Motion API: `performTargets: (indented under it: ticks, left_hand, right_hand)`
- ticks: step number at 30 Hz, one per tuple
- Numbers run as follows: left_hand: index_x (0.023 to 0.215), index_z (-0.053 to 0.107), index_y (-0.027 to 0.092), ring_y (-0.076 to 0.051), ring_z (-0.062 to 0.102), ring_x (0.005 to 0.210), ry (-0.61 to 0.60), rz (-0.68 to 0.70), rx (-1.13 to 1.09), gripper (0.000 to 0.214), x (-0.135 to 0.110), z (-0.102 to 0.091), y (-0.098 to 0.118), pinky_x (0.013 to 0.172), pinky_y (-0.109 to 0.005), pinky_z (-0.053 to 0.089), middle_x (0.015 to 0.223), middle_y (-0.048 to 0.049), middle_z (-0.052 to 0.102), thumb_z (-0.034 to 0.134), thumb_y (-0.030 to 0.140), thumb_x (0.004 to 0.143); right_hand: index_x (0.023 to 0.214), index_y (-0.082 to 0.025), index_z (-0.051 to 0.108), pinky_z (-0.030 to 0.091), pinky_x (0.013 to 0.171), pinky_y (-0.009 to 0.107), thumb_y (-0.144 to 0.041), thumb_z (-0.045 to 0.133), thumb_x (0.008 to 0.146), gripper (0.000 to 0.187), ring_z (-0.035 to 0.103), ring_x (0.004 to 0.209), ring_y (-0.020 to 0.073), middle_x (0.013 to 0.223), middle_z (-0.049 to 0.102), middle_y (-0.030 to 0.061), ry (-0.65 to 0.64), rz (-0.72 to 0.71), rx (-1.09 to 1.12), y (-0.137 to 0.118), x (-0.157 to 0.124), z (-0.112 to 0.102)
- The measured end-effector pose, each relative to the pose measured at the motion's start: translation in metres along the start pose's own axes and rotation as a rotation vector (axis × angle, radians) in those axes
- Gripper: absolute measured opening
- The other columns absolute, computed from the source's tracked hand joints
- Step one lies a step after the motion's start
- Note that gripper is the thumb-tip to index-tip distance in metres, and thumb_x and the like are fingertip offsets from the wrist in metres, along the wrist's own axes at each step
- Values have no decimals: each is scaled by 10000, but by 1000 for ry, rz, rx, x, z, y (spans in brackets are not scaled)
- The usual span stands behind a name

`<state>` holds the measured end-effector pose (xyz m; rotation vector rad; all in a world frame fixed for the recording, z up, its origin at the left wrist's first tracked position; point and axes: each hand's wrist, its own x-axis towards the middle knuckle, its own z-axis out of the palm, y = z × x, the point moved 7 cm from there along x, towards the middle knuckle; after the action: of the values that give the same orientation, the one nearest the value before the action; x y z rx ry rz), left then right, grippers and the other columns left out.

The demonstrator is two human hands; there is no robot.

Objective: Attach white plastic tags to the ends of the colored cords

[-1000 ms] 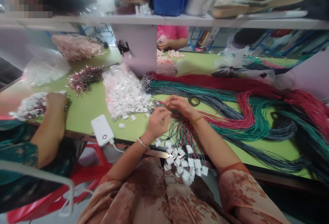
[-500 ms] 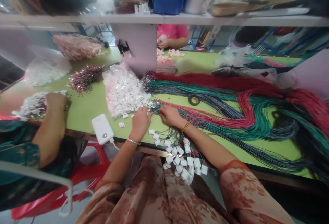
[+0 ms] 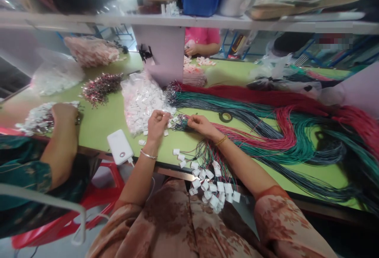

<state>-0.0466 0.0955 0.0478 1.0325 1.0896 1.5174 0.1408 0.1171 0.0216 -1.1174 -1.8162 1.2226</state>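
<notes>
At the centre of the frame the left hand (image 3: 158,127) is curled, thumb and forefinger close together, over the near edge of the bag (image 3: 142,102) of white connectors; I can't make out whether anything is pinched there. Just to its right in the frame, the right hand (image 3: 201,126) bends its fingers by the metal tips (image 3: 179,122) of the wires (image 3: 286,131), and I can't tell whether it grips one. Those wires, red, green and dark, sweep off toward the right edge. At lower centre, finished leads (image 3: 213,190) with white ends hang over the table's edge. A tape roll (image 3: 226,117) lies right of centre, a power bank (image 3: 120,146) left. A co-worker's hand (image 3: 65,115) rests on another pile (image 3: 35,119) at far left.
</notes>
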Motion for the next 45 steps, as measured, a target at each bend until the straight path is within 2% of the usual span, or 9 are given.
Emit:
performTargets:
  ticks: [5, 10, 15, 18, 21, 26, 34, 40, 45]
  left_hand:
    - [802, 603, 163, -27, 463, 484, 84, -94, -229, 362, 11, 8, -17, 408, -173, 255, 702, 19, 589, 799, 426, 647]
    - [867, 679, 117, -50, 499, 556, -31, -235, -322, 284, 6, 21, -44, 510, -192, 385, 721, -20, 599, 727, 370, 746]
    - [1078, 646, 180, -87, 591, 721, -169, -269, -385, 432, -2, 32, -51, 685, -224, 471, 900, -34, 668, 777, 199, 667]
    - [956, 661, 163, -98, 608, 766, -197, -284, -390, 376, -4, 34, -52, 721, -226, 490, 921, -43, 680, 816, 190, 614]
    - [768, 642, 135, -96, 604, 723, -198, -317, -348, 268, -5, 34, -55, 706, -222, 508, 821, -37, 672, 831, 214, 595]
    - [817, 651, 151, -48, 535, 528, -197, -410, -279, 278, -7, 30, -60, 464, -144, 385, 628, 24, 586, 822, 242, 618]
    - [833, 702, 136, -53, 543, 536, -186, -364, -249, 303, -10, 36, -60, 511, -164, 426, 660, 1, 632, 833, 274, 598]
    - [814, 685, 140, -57, 545, 548, -127, -322, -221, 298, -10, 33, -62, 536, -170, 426, 645, 4, 630, 833, 279, 595]
    - [794, 675, 131, -58, 520, 521, -151, -264, -146, 283, -10, 35, -58, 503, -171, 385, 616, 2, 621, 813, 270, 590]
  right_hand:
    - [753, -170, 526, 313, 531, 217, -467, 595, 750, 305, 371, 547, 79, 605, 447, -51, 51, -26, 153, -26, 8, 5]
    - [718, -162, 534, 364, 593, 232, -462, 602, 741, 308, 421, 611, 92, 662, 516, -24, 101, -84, 84, -32, 8, 4]
    - [659, -175, 498, 336, 562, 229, -456, 559, 752, 303, 392, 585, 92, 616, 476, -31, 152, -53, 39, -23, 1, 3]
    - [632, -185, 464, 321, 549, 227, -438, 532, 751, 288, 369, 567, 89, 597, 442, -37, 154, -51, 28, -25, -2, 2]
    - [625, -188, 455, 305, 535, 226, -417, 506, 750, 265, 346, 554, 85, 586, 417, -43, 134, -52, 9, -28, -3, 3]
    - [612, -186, 453, 298, 536, 226, -377, 496, 740, 233, 352, 559, 88, 589, 421, -39, 128, -53, -33, -30, -6, 2]
    - [645, -172, 503, 273, 523, 223, -336, 523, 755, 198, 359, 539, 87, 565, 455, -40, 131, -41, -160, -22, -8, 6]
    - [680, -166, 530, 277, 533, 222, -355, 487, 838, 250, 391, 551, 93, 605, 518, -15, 115, -150, -245, -23, -10, 12]
    - [647, -170, 506, 259, 523, 232, -319, 515, 812, 223, 369, 521, 92, 572, 487, -23, 176, -138, -317, -18, -10, 14]
